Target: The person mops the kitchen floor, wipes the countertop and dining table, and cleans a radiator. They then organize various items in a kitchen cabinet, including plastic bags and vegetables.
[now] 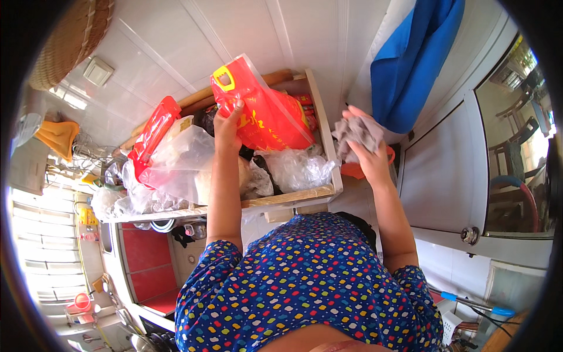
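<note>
My left hand [228, 125] grips a red plastic bag [272, 116] with yellow printing and a yellow carry handle [224, 78]. The bag is tilted over an open wooden-edged drawer or box [332, 171]. A crumpled grey cloth [358, 134] is in my right hand [371, 154], out past the box's right side. Beneath the red bag lie clear plastic bags [299, 167]. To the left of my left forearm sits a translucent plastic bag [184, 154], with a narrow red packet [156, 132] leaning beside it.
A blue cloth [413, 70] hangs on the wall at upper right. Beside it is a white door [444, 167] with a round knob [470, 236]. An orange-red container [354, 170] stands below my right hand. Red cabinet panels [147, 246] are at lower left, and a woven basket [72, 48] hangs upper left.
</note>
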Demonstrator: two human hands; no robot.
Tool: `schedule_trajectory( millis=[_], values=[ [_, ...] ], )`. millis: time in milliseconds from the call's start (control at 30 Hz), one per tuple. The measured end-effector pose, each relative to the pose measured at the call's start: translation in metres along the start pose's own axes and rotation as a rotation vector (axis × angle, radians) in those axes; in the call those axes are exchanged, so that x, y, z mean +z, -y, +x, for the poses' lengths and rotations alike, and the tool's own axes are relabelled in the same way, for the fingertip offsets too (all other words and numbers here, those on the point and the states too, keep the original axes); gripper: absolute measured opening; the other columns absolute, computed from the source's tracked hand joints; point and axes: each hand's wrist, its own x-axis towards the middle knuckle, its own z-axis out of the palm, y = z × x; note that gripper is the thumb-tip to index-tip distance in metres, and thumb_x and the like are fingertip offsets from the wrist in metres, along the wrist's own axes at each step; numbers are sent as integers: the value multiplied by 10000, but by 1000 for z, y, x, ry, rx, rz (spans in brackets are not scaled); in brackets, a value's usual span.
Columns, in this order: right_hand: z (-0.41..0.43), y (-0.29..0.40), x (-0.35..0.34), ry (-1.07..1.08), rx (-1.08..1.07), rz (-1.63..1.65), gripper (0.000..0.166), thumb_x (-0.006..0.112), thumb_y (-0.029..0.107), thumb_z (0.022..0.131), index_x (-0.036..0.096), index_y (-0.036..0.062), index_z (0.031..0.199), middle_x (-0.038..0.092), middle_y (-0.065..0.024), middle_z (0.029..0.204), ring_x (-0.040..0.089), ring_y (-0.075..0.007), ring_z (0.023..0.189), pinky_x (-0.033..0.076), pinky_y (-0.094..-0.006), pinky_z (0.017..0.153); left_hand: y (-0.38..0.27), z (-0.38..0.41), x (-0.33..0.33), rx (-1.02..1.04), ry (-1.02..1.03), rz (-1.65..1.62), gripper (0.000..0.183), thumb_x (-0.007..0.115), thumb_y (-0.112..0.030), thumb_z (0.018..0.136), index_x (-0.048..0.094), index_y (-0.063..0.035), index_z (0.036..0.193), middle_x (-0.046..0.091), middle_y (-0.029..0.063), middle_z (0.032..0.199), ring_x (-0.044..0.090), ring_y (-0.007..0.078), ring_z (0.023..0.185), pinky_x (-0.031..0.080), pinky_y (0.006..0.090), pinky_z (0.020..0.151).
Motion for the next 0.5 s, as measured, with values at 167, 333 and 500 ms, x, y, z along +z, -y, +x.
schedule_trajectory(
  millis=[167, 333, 500],
  values=[
    [17, -95, 20, 136, -157, -475, 604, 597, 47, 907, 356, 81, 1459, 372, -191, 1421, 571, -334, 1134, 461, -350, 967, 19, 6, 0, 254, -162, 195, 685, 773, -86, 833, 358, 26, 1366, 582, 146, 1225, 614, 199, 1038, 525, 328, 861],
    [94, -97, 45, 162, 96, -249, 395, 545, -4, 863, 507, 19, 1255, 585, -231, 1086, 618, -398, 931, 508, -464, 829, 12, -13, 11, 248, -253, 264, 998, 782, -108, 830, 53, 28, 1497, 417, 186, 1387, 514, 228, 1173, 506, 320, 884],
    [159, -182, 47, 3, 222, -329, 225, 566, 90, 855, 576, -41, 1038, 650, -271, 935, 617, -459, 946, 495, -497, 846, 30, 0, 0, 369, -273, 414, 927, 732, -65, 865, 60, -29, 1503, 457, 194, 1368, 540, 235, 1155, 485, 349, 943]
  ],
)
